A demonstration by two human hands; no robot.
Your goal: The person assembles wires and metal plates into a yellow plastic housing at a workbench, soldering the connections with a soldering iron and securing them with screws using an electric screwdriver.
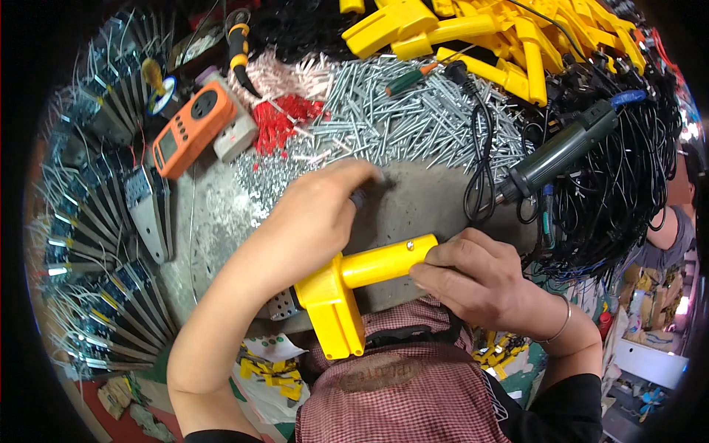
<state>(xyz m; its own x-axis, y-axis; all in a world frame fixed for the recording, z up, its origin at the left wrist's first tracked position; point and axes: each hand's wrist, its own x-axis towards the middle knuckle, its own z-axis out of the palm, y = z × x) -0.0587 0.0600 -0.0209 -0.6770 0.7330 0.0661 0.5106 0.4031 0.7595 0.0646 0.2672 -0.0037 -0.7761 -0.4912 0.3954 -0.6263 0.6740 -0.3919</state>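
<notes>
A yellow plastic T-shaped tool housing (pixel 369 269) lies across the front edge of the bench above my lap. My right hand (pixel 476 279) pinches the end of its round handle between thumb and fingers, close to a small metal-coloured spot on the handle. My left hand (pixel 317 203) is bent over the bench behind the housing, its wrist passing over the wide end. The left fingers are curled, with a small dark grey bit showing under them; what they hold is hidden. A perforated metal plate (pixel 283 305) shows beside the housing.
Long screws (pixel 413 111) form a heap ahead, beside red bits (pixel 277 122). An orange meter (pixel 185 136) and wired metal plates (pixel 111 199) stand left. At the right lie a dark green electric screwdriver (pixel 565 151) and black cords (pixel 613 192). Yellow housings (pixel 473 29) pile up behind.
</notes>
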